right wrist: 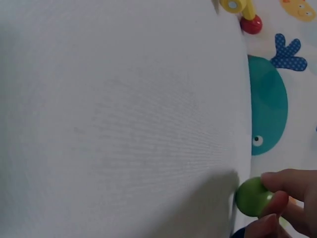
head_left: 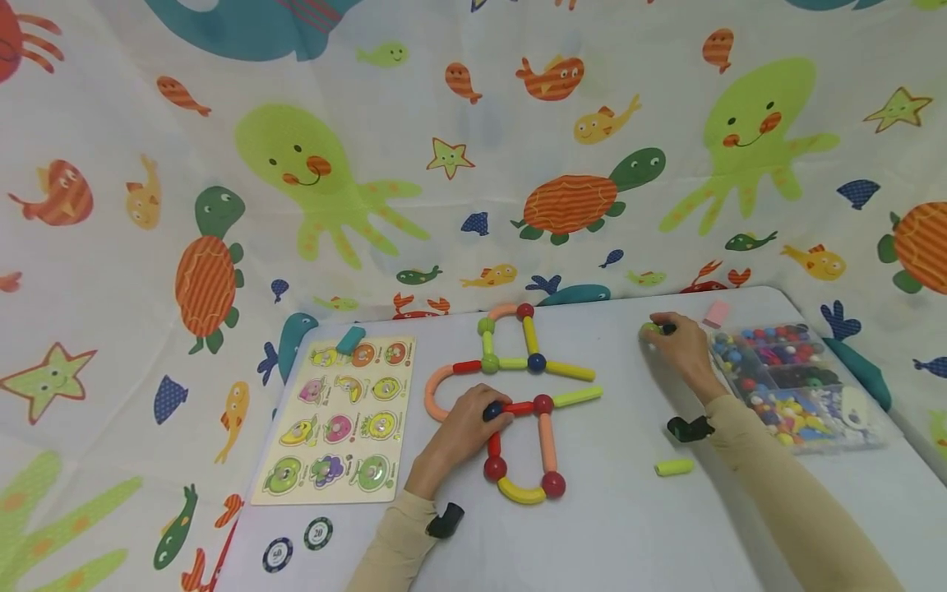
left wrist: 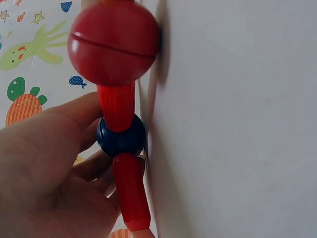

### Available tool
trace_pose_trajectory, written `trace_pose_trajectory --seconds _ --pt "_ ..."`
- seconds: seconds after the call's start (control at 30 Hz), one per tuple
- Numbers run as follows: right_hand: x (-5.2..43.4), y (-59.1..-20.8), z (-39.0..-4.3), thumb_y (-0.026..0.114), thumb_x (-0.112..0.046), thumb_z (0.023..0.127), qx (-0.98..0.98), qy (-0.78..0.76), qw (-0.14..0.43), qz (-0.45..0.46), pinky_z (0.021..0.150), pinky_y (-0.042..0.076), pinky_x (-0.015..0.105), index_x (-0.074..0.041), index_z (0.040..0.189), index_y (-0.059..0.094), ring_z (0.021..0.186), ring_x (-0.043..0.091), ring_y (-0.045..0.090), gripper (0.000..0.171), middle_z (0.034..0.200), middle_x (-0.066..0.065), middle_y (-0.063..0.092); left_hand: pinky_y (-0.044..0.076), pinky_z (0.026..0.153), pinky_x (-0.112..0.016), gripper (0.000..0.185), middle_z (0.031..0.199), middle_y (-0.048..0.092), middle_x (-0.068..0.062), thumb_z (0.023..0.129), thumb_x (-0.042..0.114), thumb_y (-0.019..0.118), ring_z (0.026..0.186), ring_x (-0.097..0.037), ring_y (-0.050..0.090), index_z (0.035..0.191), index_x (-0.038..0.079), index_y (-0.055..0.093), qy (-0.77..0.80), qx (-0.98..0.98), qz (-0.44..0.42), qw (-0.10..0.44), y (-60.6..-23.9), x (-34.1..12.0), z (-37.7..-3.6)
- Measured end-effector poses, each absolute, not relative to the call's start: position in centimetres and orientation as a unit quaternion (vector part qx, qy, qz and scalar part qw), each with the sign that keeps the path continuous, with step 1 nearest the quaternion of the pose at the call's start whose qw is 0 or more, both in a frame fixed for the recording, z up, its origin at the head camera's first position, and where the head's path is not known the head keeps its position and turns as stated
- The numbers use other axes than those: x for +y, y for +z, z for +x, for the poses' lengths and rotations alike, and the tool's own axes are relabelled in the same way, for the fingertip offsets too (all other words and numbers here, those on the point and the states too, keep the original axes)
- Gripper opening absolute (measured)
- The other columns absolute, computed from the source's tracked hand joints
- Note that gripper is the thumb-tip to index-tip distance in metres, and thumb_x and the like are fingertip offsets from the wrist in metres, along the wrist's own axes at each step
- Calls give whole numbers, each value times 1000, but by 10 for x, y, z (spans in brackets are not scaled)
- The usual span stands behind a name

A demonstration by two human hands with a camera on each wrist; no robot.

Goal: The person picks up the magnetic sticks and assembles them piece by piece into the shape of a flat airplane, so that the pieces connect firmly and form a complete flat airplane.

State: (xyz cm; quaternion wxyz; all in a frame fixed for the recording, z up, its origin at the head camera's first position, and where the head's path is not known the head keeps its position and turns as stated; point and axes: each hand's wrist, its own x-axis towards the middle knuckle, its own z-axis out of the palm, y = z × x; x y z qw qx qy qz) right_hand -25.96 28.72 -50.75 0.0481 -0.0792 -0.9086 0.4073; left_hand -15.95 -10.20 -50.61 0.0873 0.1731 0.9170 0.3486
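Observation:
On the white table lies a figure of magnetic rods and balls, its lower loop ending in a yellow curved rod (head_left: 521, 492). My left hand (head_left: 466, 426) holds the dark blue ball (left wrist: 121, 136) at that loop's corner, where red rods (left wrist: 131, 191) meet it. Farther right, near the table's back, my right hand (head_left: 684, 353) pinches a green ball (right wrist: 255, 197) between thumb and fingers. Another dark blue ball (head_left: 668, 328) sits against those fingers. The upper loop, with a dark blue ball (head_left: 536, 363) at its corner, stands just behind the left hand.
A fruit picture board (head_left: 333, 489) lies at left, a teal block (head_left: 351, 340) on it. Two round chips (head_left: 318, 534) are in front. At right stand a divided clear box (head_left: 802, 378) of beads, a pink block (head_left: 717, 314) and a loose yellow-green rod (head_left: 674, 468).

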Motion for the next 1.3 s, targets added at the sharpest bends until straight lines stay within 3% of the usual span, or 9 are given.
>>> trace_pose_trajectory --seconds 0.1,0.33,0.5,0.67,0.8,1.3 --pt "286 -510 -257 65 -20 98 -916 393 36 -64 105 43 59 3 134 60 129 45 50 43 137 28 57 51 102 -37 30 119 63 1 98 32 69 110 -15 56 123 17 69 346 918 176 84 -507 -102 -160" --pt "281 -513 -249 66 -17 98 -924 380 25 -34 104 45 59 4 135 58 127 43 51 43 137 28 56 51 101 -38 31 118 63 0 97 31 69 110 -16 57 125 16 68 349 916 182 77 -509 -102 -161" --pt "277 -509 -241 68 -25 98 -929 369 -3 -18 81 56 43 0 133 60 105 35 61 44 129 24 62 51 101 -38 31 119 64 0 97 30 70 111 -16 57 125 16 69 351 915 183 77 -509 -102 -161" --pt "270 -501 -230 71 -33 96 -926 376 -36 15 64 51 29 -6 132 63 84 25 63 46 116 18 68 51 102 -37 30 119 63 0 97 30 70 111 -16 56 124 17 69 354 914 179 79 -508 -102 -161" --pt "264 -498 -220 72 -36 94 -922 378 -64 48 63 50 29 -10 130 65 79 21 62 45 108 13 70 50 103 -38 30 120 63 0 97 30 70 112 -16 56 124 17 69 355 914 179 83 -507 -102 -161" --pt "242 -499 -199 70 -38 96 -907 395 -114 91 71 53 30 -9 132 64 93 21 62 47 124 12 67 51 102 -37 30 120 63 0 98 30 69 112 -15 56 125 17 69 355 914 181 84 -508 -102 -161"
